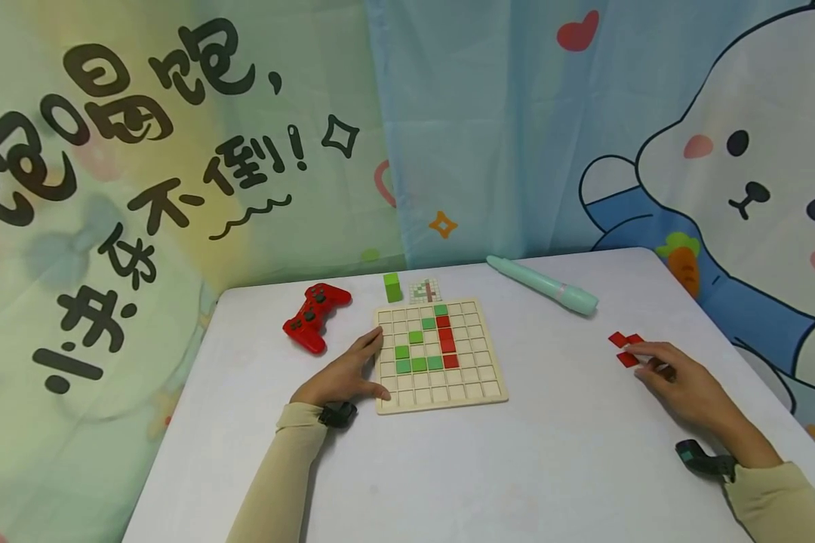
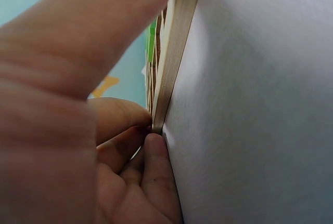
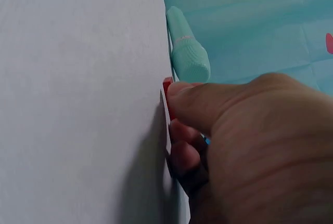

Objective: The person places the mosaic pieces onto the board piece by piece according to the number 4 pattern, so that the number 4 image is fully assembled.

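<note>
A wooden grid board lies on the table with green and red square tiles set in several of its cells. My left hand holds it along the left edge, the thumb at the near corner and the fingers farther up. In the left wrist view, fingertips touch the board's side. To the right, a few red tiles lie close together. My right hand is over them, thumb and forefinger at one red tile in a pinch. The fingers partly hide the tiles.
Behind the board stand a green block and a small card with a grid pattern. A red game controller lies to the left. A mint-green tapered cylinder lies at the back right. A printed curtain hangs behind the table.
</note>
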Tool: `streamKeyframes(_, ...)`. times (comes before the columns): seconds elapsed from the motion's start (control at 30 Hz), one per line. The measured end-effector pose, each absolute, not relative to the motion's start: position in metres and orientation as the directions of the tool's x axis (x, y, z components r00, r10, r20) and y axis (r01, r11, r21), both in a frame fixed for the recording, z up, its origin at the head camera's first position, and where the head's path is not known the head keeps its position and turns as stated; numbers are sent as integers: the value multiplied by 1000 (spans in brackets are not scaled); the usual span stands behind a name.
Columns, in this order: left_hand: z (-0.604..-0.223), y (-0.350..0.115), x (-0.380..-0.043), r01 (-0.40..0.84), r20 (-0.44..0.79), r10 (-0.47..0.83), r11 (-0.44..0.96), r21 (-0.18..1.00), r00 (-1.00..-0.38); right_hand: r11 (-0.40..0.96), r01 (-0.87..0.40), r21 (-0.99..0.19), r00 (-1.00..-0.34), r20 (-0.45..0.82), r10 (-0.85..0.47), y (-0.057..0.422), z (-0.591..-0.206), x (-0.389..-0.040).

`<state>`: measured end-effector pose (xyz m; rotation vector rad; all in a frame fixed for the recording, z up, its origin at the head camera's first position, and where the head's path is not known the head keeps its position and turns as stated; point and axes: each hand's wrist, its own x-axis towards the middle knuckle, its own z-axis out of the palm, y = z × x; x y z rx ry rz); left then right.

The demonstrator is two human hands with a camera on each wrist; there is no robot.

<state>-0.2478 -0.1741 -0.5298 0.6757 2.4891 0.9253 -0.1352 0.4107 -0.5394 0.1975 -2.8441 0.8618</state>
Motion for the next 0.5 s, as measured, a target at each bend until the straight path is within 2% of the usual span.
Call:
streamKeyframes(0.23, -531, -174, -249, 299, -196, 563, 665, 684, -803, 839, -197, -508, -972, 216, -97, 408, -541, -139)
streamKeyframes(0.5, -531, -174, -249, 305, -191, 569, 659, 687, -800, 859, -148, -490, -978, 200, -55, 410, -545, -139)
